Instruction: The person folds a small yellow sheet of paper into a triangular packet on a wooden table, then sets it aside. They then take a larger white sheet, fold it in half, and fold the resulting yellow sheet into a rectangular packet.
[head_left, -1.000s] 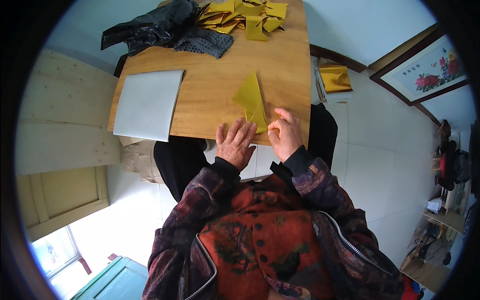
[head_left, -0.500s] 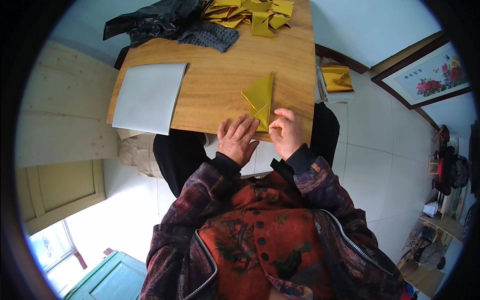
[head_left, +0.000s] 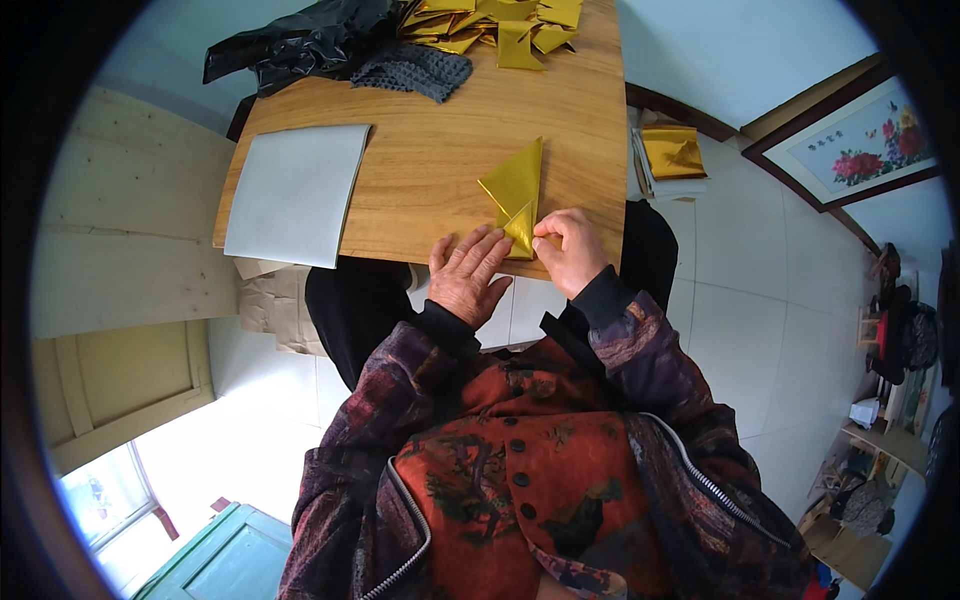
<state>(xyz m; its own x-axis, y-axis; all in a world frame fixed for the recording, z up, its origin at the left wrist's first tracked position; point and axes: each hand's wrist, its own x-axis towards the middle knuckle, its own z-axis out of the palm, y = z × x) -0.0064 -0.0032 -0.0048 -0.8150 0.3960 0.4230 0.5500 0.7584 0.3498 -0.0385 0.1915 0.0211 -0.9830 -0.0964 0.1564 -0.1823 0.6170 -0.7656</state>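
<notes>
A sheet of gold foil paper (head_left: 519, 184), folded to a pointed shape with crossing flaps, lies near the table's front edge. My left hand (head_left: 466, 275) rests flat at the paper's lower left, its fingers stretched out and their tips on the foil. On the other side, my right hand (head_left: 573, 252) has thumb and forefinger drawn together at the paper's lower right edge. How much foil sits between those fingertips is hard to make out.
Folded gold pieces (head_left: 518, 42) are heaped at the table's far end, beside a black plastic bag (head_left: 300, 45) and a grey textured cloth (head_left: 415, 72). A pale sheet stack (head_left: 295, 195) lies at left. More gold foil (head_left: 672, 152) tops a pile beyond the table's right edge.
My right thumb and forefinger have come in to the foil's lower right edge. The lower flap now shows more widely between my hands. My left hand stays almost in place.
</notes>
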